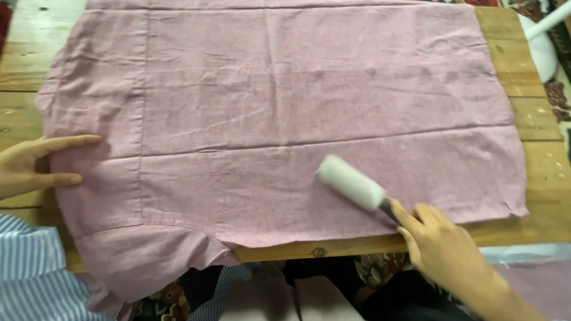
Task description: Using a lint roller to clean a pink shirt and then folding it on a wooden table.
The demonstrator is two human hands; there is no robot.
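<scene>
Pink cloth (287, 116) lies spread over the table (537, 207); left hand (19, 167) presses its edge flat, fingers open; right hand (437, 245) grips the roller (351, 182), mid-pass near the front; next stroke wants steady pressure.

Wooden table (540, 207) under a spread, creased pink cloth (299, 117).

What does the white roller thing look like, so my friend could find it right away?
Look at the big pink cloth spread over the wooden table. Near its front edge, the right hand holds a lint roller by a dark handle. It is the only white, fuzzy-looking cylinder lying on the cloth.
</scene>
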